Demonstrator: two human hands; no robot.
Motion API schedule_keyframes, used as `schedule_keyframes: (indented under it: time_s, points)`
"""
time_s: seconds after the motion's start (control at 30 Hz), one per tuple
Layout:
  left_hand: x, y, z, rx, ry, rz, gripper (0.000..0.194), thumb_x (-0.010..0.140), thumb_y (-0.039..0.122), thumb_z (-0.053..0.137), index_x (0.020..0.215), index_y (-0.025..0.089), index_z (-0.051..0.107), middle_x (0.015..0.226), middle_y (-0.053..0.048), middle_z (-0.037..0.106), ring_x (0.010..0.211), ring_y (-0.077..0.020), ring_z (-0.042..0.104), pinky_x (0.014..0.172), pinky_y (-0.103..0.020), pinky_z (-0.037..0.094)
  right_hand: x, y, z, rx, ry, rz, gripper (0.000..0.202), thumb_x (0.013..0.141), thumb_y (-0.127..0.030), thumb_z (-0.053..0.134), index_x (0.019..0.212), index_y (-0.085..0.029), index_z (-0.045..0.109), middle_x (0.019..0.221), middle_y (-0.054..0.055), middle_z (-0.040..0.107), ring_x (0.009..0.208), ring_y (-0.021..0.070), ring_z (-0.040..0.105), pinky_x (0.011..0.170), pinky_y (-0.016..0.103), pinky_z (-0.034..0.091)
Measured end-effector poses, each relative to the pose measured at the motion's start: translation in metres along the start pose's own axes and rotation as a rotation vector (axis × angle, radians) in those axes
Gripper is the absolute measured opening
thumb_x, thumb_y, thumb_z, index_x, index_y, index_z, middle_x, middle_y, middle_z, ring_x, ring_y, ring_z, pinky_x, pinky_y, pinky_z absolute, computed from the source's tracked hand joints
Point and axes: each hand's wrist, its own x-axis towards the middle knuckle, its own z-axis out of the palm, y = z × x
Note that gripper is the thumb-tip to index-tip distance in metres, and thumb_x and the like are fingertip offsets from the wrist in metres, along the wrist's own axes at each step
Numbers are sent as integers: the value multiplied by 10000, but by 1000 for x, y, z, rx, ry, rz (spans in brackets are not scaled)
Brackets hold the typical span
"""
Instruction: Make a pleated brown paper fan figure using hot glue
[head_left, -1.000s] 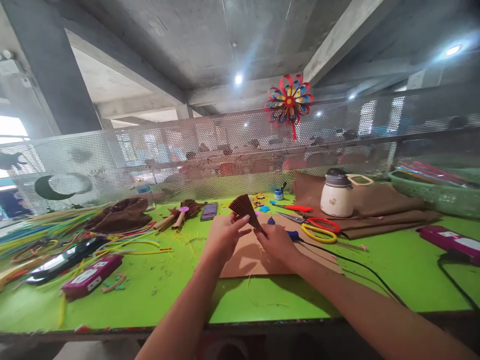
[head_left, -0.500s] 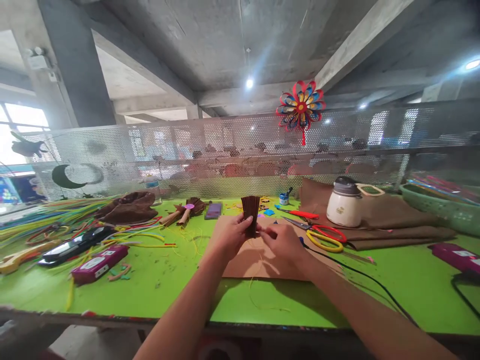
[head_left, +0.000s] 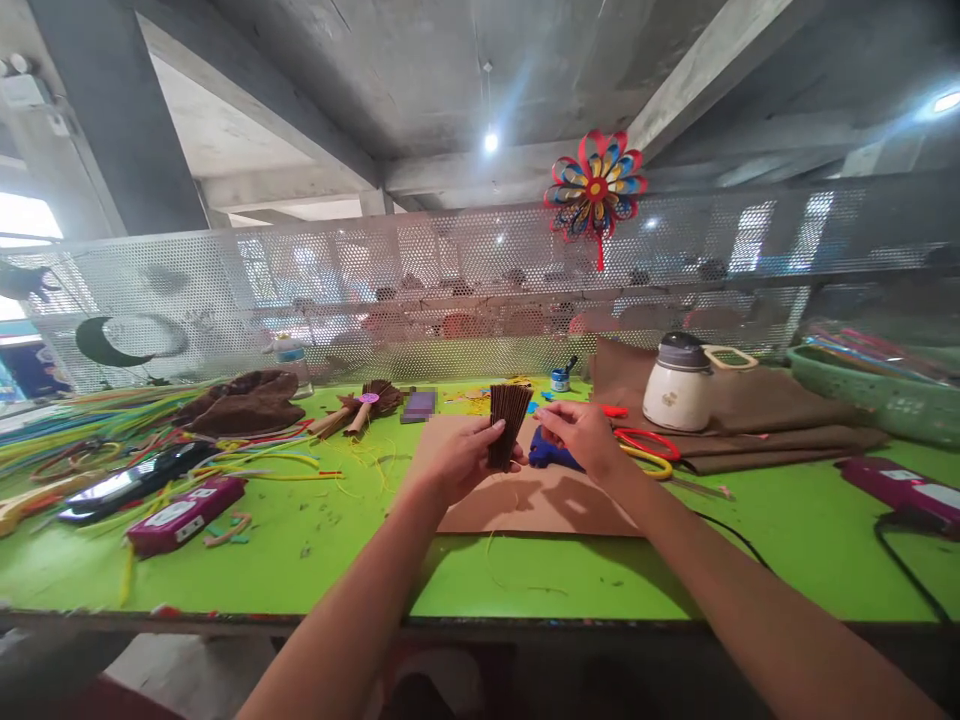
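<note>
My left hand (head_left: 454, 462) grips the lower end of a folded, pleated dark brown paper fan (head_left: 508, 422), held upright above a brown cardboard sheet (head_left: 525, 500) on the green table (head_left: 300, 550). Just to the right, my right hand (head_left: 581, 435) hovers with fingers pinched, close to a blue glue gun (head_left: 547, 452) lying on the cardboard; whether it touches the glue gun I cannot tell.
Red and yellow scissors (head_left: 645, 448), a white jug (head_left: 679, 385) on brown cloth, a green basket (head_left: 877, 395) and a pink box (head_left: 900, 480) lie to the right. Left are pink box (head_left: 184, 512), coloured strips (head_left: 90, 440), finished brown fans (head_left: 364, 405). A perforated screen (head_left: 450, 300) backs the table.
The fan was spread open a second ago; it is now folded shut and upright in my left hand. My right hand has let go of it and moved right toward the glue gun.
</note>
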Motion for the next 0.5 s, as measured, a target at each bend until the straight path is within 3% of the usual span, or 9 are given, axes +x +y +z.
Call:
schedule_keyframes:
  time_s: [0.1, 0.23, 0.37, 0.5]
  points:
    - [1, -1, -2, 0, -24, -26, 268, 844, 348, 534, 934, 96, 534, 797, -140, 647, 706, -183, 631, 673, -303, 457, 0, -3, -2, 33, 30, -4, 339, 700, -364, 609, 947, -133, 614, 666, 11, 575, 580, 122, 515, 551, 258, 429]
    - [1, -1, -4, 46, -18, -75, 311, 826, 394, 548, 935, 103, 543, 721, -111, 643, 627, -160, 609, 567, -259, 427, 1, -6, -9, -71, 13, -159, 613, 671, -203, 569, 1270, -208, 441, 1062, 82, 569, 918, 182, 556, 735, 316, 481]
    - [2, -1, -8, 148, -26, -142, 349, 801, 440, 565, 885, 101, 575, 630, -74, 620, 517, -118, 554, 464, -220, 353, -3, -13, -14, -365, -174, -413, 740, 655, -84, 504, 1353, -270, 343, 1340, 77, 408, 1192, 225, 412, 936, 399, 406]
    - [0, 0, -9, 234, -15, -199, 366, 770, 462, 593, 831, 101, 596, 557, -47, 598, 459, -98, 512, 416, -206, 282, -6, -15, -14, -666, -369, -596, 736, 630, -41, 523, 1329, -232, 396, 1372, 80, 384, 1260, 246, 322, 1061, 449, 253]
